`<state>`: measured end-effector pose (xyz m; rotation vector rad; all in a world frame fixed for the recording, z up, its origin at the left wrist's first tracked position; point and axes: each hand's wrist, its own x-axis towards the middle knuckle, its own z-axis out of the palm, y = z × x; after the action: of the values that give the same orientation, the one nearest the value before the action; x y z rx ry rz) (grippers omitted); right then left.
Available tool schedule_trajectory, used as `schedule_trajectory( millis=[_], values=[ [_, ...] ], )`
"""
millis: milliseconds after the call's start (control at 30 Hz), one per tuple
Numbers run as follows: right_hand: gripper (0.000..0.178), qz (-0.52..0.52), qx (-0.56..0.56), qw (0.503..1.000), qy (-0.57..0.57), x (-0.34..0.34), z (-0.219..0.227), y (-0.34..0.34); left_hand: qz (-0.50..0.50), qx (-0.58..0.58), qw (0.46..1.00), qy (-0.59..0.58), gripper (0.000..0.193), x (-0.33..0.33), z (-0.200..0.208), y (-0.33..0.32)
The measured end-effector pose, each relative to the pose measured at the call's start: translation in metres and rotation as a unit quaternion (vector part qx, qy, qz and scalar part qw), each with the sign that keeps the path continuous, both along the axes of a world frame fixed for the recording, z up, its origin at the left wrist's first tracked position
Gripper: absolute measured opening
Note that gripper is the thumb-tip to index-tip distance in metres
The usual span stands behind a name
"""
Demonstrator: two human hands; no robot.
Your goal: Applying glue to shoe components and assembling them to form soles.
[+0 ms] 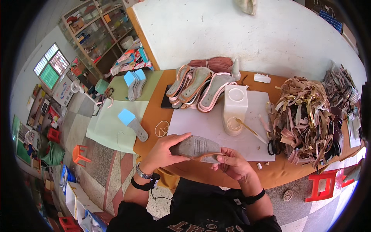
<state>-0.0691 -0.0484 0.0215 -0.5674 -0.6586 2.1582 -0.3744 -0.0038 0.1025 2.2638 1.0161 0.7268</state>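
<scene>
Your left hand (165,150) and right hand (234,164) are both clamped on the grey sole (198,145), at opposite ends, before the counter (272,173)'s scissors (274,147).

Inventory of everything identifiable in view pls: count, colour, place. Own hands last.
Table: 1, brown covering, centre
Paper sheet: 1, white, on the table
Held sole: 1, grey, brown strip at edge, over near side
Stacked soles: several, grey, pink or brown edging, far side
Blue-ended soles: at least 3, grey and blue, left
Container: 1, white, on the sheet
Brush: 1, yellowish handle, at container mouth
Strap heap: many strips, brown, pink, gold, right
Scissors: 1, black handles, beside heap
Orange stool: 1, orange, left floor
Window: 1, green lower part, far left
Watch: 1, silver, left wrist
Left hand: 1, bare, gripping held sole
Right hand: 1, bare, gripping its other end
</scene>
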Motion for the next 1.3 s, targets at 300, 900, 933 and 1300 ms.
schedule_trajectory(
  millis=[300, 900, 933, 1300],
  values=[
    [0.047, -0.098, 0.058, 0.989, -0.09, 0.012, 0.0, -0.007, 0.193, -0.12, 0.954, -0.194, 0.074, 0.008, -0.004, 0.082],
    [0.027, -0.067, 0.138, 0.96, -0.235, 0.017, -0.074, -0.016, 0.271, 0.14, 0.949, -0.082, 0.087, 0.089, -0.046, 0.23],
    [0.026, -0.056, 0.146, 0.958, -0.242, 0.018, -0.076, -0.016, 0.267, 0.142, 0.953, -0.036, 0.086, 0.088, -0.047, 0.232],
    [0.025, -0.057, 0.14, 0.961, -0.231, 0.016, -0.078, -0.017, 0.325, 0.144, 0.929, 0.105, 0.076, 0.061, -0.035, 0.181]
  ],
)
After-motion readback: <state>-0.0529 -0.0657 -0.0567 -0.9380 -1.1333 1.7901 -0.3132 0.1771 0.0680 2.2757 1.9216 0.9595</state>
